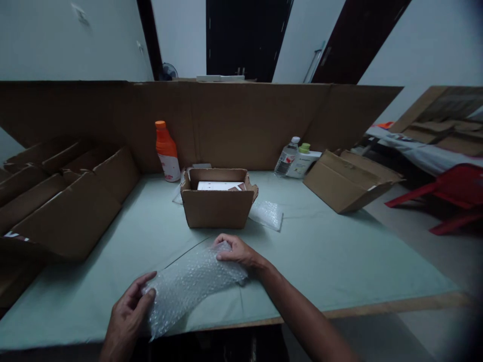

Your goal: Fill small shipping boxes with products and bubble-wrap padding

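Observation:
A sheet of clear bubble wrap (pixel 192 281) stretches between my two hands, low over the front of the table. My left hand (pixel 130 309) pinches its left end between thumb and fingers. The upper right end is gripped by my right hand (pixel 236 251), thumb on top. Just beyond stands an open cardboard box (pixel 217 208) with a white item (pixel 215 186) showing inside. A second piece of bubble wrap (pixel 268 215) lies to the right of that box.
On the left sits a large divided cardboard box (pixel 94 211). An orange-capped bottle (pixel 168 156), a clear plastic bottle (pixel 287 158) and a white bottle (pixel 302 165) stand before the cardboard panel (pixel 234 130). A tilted cardboard box (pixel 341 181) rests at the right edge.

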A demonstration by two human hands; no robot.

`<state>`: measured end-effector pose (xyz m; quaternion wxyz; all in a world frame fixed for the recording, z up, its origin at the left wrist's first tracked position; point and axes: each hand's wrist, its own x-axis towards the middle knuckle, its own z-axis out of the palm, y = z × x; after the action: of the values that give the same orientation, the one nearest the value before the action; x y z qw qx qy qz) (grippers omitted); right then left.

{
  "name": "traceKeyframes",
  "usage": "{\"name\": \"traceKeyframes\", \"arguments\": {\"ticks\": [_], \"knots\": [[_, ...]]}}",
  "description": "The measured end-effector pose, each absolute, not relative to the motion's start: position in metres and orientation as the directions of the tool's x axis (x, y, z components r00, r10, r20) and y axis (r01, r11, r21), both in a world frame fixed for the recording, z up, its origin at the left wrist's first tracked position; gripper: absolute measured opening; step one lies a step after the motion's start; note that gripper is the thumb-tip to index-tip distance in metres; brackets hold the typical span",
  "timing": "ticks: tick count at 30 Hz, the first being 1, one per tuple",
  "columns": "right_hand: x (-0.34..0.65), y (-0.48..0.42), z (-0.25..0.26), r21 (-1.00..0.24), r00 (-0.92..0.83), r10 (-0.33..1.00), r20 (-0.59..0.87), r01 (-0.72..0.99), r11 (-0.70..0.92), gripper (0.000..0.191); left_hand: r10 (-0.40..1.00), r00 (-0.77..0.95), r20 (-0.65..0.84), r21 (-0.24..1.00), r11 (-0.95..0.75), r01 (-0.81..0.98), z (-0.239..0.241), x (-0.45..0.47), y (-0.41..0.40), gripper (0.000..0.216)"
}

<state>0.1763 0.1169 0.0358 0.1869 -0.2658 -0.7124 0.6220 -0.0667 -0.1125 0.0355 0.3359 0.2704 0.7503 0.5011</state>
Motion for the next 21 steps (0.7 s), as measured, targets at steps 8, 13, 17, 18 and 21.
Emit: {"name": "traceKeyframes", "arguments": {"ticks": [8, 13, 17, 18, 21], "knots": [[0.206, 0.113, 0.038, -0.989, -0.814, 0.562, -0.146, 0.109, -0.099, 0.039, 0.695, -0.681, -0.229, 0.911, 0.400, 0.101, 0.040, -0.076, -0.105, 0.070], [0.213, 0.107, 0.043, -0.989, -0.830, 0.540, -0.138, 0.083, -0.125, 0.039, 0.653, -0.715, -0.249, 0.904, 0.421, 0.069, 0.043, -0.080, -0.104, 0.068], [0.217, 0.105, 0.043, -0.993, -0.845, 0.523, -0.110, 0.074, -0.091, 0.037, 0.655, -0.709, -0.261, 0.905, 0.422, 0.056, 0.040, -0.085, -0.106, 0.070], [0.218, 0.105, 0.041, -0.994, -0.851, 0.514, -0.106, 0.076, -0.079, 0.037, 0.652, -0.711, -0.263, 0.903, 0.426, 0.056, 0.039, -0.087, -0.106, 0.071], [0.220, 0.105, 0.035, -0.994, -0.851, 0.514, -0.108, 0.098, -0.048, 0.041, 0.630, -0.728, -0.270, 0.894, 0.444, 0.053, 0.039, -0.092, -0.108, 0.072]]}}
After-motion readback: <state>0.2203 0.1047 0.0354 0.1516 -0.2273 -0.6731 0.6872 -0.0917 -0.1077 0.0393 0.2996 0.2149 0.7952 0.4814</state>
